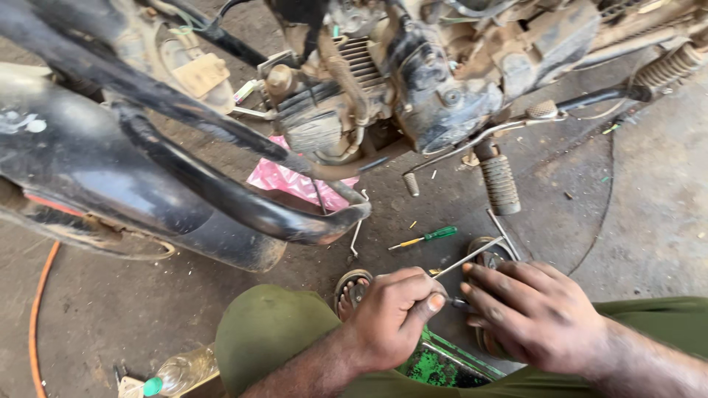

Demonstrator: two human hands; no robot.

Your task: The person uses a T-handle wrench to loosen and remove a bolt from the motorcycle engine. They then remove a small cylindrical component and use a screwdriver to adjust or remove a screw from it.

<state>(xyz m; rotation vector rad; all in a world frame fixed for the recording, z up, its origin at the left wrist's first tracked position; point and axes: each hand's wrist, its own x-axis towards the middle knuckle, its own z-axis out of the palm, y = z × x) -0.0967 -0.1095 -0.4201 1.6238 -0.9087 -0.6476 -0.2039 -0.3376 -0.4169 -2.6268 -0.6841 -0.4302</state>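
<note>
Left hand (391, 317) — fingers clamped on a small metal part (459, 302) — meets the right hand (535, 313), whose fingers pinch its other end. Both work near the floor (649, 221), the green screwdriver (428, 237) just beyond, the motorcycle engine (383, 88) farther off.

Ahead of our hands: bare concrete floor (560, 214) gives us open passage, broken only by the green-handled screwdriver (426, 237) and a thin metal rod (472, 256).
Further ahead: the motorcycle engine (383, 88) and ribbed footpeg (500, 183) wall us off.
Left of our left hand (391, 317): the black exhaust pipe (243, 199) hangs low across the way.
Right of our right hand (535, 313): open floor.
Below: our knees crowd in close.
</note>
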